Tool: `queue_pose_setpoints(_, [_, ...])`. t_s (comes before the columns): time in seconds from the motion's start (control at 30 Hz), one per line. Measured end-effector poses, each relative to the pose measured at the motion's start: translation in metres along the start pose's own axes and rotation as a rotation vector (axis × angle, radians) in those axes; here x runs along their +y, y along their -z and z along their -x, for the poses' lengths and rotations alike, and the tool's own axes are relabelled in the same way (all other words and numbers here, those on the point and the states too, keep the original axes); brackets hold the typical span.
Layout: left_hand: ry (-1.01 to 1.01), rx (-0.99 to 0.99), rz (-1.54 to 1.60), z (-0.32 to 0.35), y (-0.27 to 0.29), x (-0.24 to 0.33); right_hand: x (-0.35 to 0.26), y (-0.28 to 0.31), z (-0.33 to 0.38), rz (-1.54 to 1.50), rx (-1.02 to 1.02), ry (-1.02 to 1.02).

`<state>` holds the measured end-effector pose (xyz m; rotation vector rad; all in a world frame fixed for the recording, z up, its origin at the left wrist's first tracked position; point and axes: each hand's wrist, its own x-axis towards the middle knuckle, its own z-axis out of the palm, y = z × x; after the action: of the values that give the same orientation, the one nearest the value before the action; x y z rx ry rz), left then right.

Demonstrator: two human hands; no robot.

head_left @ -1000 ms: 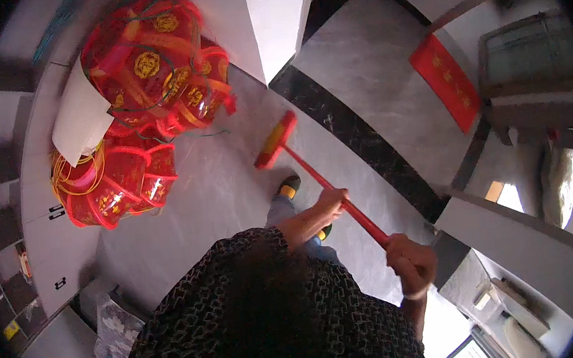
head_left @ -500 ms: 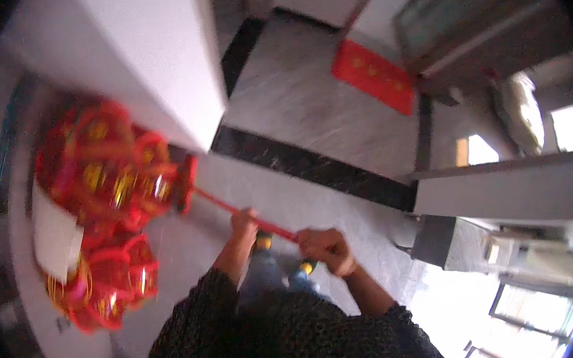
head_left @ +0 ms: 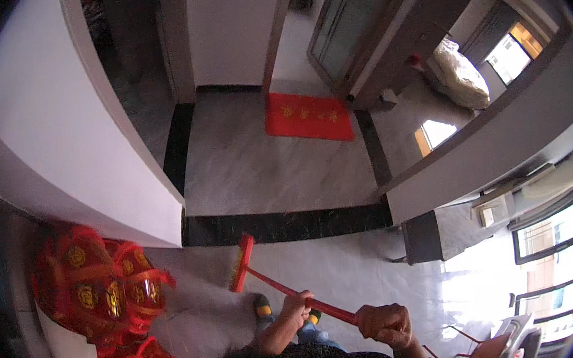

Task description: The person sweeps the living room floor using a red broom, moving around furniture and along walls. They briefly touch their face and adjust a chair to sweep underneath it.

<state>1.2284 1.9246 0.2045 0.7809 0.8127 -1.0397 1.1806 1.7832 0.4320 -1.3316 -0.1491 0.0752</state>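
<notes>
A red broom [head_left: 241, 264] with yellowish bristles rests its head on or just above the grey floor, left of my feet. Its red handle slants down to the right toward me. My left hand [head_left: 296, 308] is wrapped round the handle at its middle. Farther up, near the end, my right hand [head_left: 384, 325] grips it in a closed fist. The broom's head lies a little short of the dark stone strip [head_left: 284, 225] across the floor.
Red, gold-marked decorations like lanterns [head_left: 86, 288] are piled at the left, with a white box [head_left: 68, 352] against them. A white wall [head_left: 84, 150] ends beside the strip. Beyond lies a red doormat [head_left: 309, 116]. A grey-covered piece of furniture [head_left: 437, 237] stands right.
My view has swung, so the lantern pile now sits lower left. The broom's head has come away from the pile toward the front of my feet. Both hands remain on the handle.
</notes>
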Motion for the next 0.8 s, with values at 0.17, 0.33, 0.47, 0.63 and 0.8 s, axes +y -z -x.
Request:
queue_pose_setpoints(0.17, [-0.186, 0.102, -0.055, -0.051, 0.049, 0.032, 0.051, 0.009, -0.011, 0.036, -0.024, -0.056])
queue_pose_setpoints(0.33, [-0.287, 0.469, -0.502, -0.111, 0.116, 0.074, 0.169, 0.006, -0.005, -0.041, 0.112, -0.245])
queue_pose_setpoints(0.47, [-0.339, 0.251, -0.837, -0.153, 0.147, 0.057, 0.148, 0.004, -0.004, -0.066, 0.139, -0.186])
queue_pose_setpoints(0.63, [0.14, 0.128, -0.391, -0.119, 0.026, -0.013, 0.071, 0.026, 0.055, 0.225, 0.361, -0.326])
queue_pose_setpoints(0.8, [0.116, -0.041, -0.294, -0.051, -0.071, -0.059, -0.007, 0.055, 0.084, 0.25, 0.221, -0.094])
